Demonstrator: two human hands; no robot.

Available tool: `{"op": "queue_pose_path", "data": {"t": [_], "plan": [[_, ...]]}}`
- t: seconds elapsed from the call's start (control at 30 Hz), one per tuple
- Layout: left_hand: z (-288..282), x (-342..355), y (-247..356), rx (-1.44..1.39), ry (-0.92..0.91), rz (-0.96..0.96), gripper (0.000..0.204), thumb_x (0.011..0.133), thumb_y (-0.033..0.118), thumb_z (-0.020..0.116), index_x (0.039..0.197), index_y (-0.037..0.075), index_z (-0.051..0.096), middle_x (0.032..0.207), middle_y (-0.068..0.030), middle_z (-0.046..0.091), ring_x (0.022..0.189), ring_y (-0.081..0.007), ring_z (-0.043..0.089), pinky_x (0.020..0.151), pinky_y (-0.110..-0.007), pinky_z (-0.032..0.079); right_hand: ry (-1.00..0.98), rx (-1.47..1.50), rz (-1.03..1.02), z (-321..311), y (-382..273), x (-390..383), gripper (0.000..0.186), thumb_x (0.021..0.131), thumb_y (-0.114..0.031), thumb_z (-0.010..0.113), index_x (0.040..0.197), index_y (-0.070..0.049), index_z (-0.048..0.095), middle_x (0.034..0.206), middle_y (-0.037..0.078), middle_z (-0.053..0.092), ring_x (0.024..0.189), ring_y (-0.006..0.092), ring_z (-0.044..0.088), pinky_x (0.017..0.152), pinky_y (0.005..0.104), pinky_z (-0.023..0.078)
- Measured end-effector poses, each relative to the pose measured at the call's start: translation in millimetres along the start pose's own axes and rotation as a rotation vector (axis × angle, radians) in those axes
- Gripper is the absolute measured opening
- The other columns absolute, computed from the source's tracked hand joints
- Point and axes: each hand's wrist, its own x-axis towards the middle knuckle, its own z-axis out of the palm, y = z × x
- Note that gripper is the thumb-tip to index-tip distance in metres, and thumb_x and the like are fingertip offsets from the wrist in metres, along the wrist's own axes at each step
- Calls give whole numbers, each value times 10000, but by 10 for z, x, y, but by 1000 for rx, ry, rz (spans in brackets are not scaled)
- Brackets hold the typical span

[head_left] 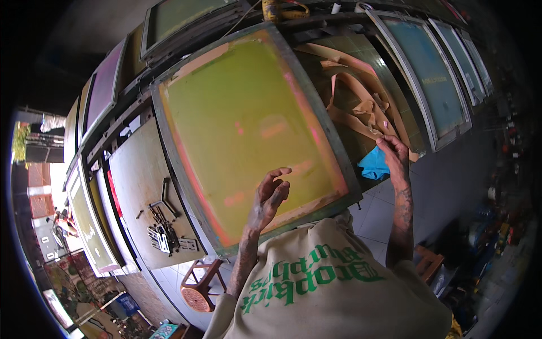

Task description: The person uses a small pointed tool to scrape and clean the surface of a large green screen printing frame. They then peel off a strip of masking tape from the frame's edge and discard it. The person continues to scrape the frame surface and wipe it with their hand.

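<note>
A large framed screen (243, 130) with yellow-green mesh and pink stains lies in front of me. My left hand (271, 195) hovers over its lower middle, fingers loosely bent and apart, holding nothing that shows. My right hand (392, 148), beyond the frame's right side, pinches the end of a crumpled brown tape strip (358, 121). More loose strips form a tangle on the dark tiled surface around it. A bright blue cloth (372, 165) lies just below that hand.
A pale board (135, 192) at left holds metal tools (164, 240). Other framed screens (432, 79) line both sides and the back. A brown plastic stool (196, 291) stands on the tiled floor below, and a yellow tool (274, 11) sits at the top.
</note>
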Motion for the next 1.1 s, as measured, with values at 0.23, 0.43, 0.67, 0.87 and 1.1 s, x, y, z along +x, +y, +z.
{"op": "queue_pose_path", "data": {"t": [0.23, 0.43, 0.67, 0.87, 1.1], "plan": [[229, 167, 144, -70, -103, 3, 347, 1060, 233, 593, 1362, 72, 535, 826, 44, 468, 758, -80, 404, 723, -245, 387, -341, -42, -21, 720, -298, -398, 193, 949, -200, 753, 1008, -17, 738, 826, -54, 632, 787, 31, 545, 727, 222, 454], [362, 119, 147, -64, -53, -36, 332, 1070, 213, 571, 1364, 64, 532, 849, 36, 483, 784, -86, 426, 746, -252, 397, -427, -15, 141, 708, -408, -394, 197, 963, -226, 741, 1027, -41, 733, 771, -90, 586, 671, -5, 420, 613, 186, 335], [429, 142, -22, -81, -164, -66, 387, 1069, 227, 539, 1429, 95, 488, 828, 43, 470, 781, -88, 418, 749, -262, 388, -510, 17, 94, 803, -253, -553, 171, 980, -165, 721, 1038, -4, 718, 812, -64, 627, 708, 9, 522, 644, 189, 429], [441, 132, -111, -100, -213, -107, 458, 1064, 225, 522, 1490, 82, 436, 819, 37, 457, 784, -96, 417, 776, -274, 389, -446, 69, 178, 619, -68, -571, 146, 995, -185, 707, 1036, -45, 711, 719, -122, 535, 567, -28, 324, 493, 195, 228], [462, 146, -102, -112, -218, -113, 485, 1054, 206, 510, 1514, 81, 418, 844, 20, 486, 818, -99, 451, 805, -287, 411, -492, -77, 111, 769, -226, -588, 201, 1002, -209, 705, 1038, -11, 699, 882, -39, 670, 802, 17, 562, 679, 191, 437]]}}
